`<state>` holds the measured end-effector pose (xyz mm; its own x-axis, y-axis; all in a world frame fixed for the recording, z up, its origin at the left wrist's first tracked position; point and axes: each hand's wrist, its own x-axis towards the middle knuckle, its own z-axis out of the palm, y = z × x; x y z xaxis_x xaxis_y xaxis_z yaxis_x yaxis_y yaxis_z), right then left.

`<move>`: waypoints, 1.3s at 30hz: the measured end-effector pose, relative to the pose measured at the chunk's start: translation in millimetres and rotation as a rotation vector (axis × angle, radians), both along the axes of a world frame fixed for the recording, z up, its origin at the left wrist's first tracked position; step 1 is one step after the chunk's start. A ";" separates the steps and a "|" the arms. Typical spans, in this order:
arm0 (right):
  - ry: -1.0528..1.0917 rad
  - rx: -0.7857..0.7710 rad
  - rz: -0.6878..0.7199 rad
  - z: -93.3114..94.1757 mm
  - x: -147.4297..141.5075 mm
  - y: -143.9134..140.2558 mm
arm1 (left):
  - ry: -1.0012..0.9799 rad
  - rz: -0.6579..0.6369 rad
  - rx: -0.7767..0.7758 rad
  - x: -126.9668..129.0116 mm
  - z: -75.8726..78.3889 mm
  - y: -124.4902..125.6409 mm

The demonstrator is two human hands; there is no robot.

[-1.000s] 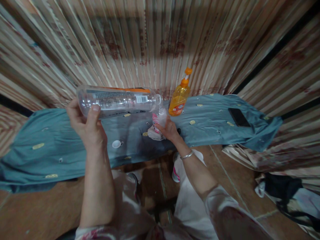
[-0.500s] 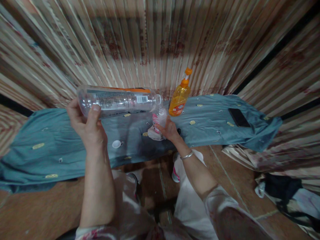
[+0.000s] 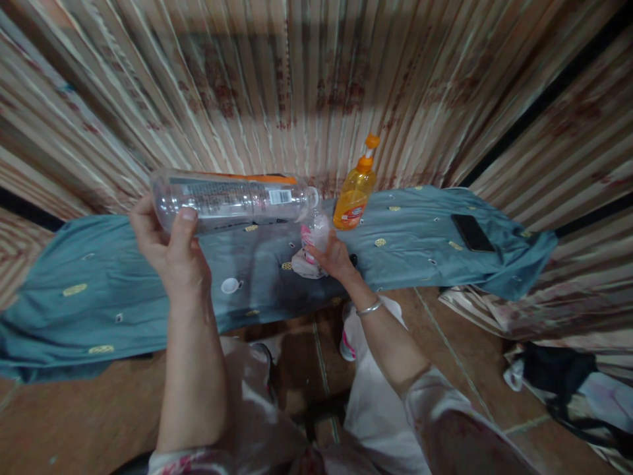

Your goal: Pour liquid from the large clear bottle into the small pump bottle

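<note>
Curtain folds [image 3: 306, 86] in striped cream and brown fill the whole background. Below them a teal cloth [image 3: 99, 297] with small gold motifs covers the tabletop from edge to edge. Over it the left hand [image 3: 171, 254] holds a clear plastic bottle [image 3: 232, 198] on its side, above the cloth, its fingers [image 3: 186, 221] wrapped around the base end and the open neck pointing right. An orange pump bottle [image 3: 355, 191] stands upright near the curtain, just right of that neck. The right hand [image 3: 333, 257] rests on the cloth below the neck, fingers pinching a crumpled white and pink wrapper [image 3: 311, 247]. A black phone [image 3: 472, 232] lies flat far to the right. A small white cap [image 3: 230, 285] sits on the cloth between the two hands
</note>
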<state>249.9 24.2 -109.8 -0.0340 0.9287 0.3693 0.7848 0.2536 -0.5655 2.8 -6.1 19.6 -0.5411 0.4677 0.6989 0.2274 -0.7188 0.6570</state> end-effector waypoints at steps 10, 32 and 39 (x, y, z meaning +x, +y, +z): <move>-0.066 0.006 -0.032 -3.8 -1.6 2.5 | 0.028 0.013 -0.020 -2.6 -1.2 -0.6; 0.028 0.040 0.029 -3.5 -4.0 0.9 | -0.073 0.010 -0.051 -0.1 1.0 -5.6; 0.010 0.019 0.008 -3.8 -5.9 -1.1 | -0.120 0.009 -0.075 1.8 4.1 -11.4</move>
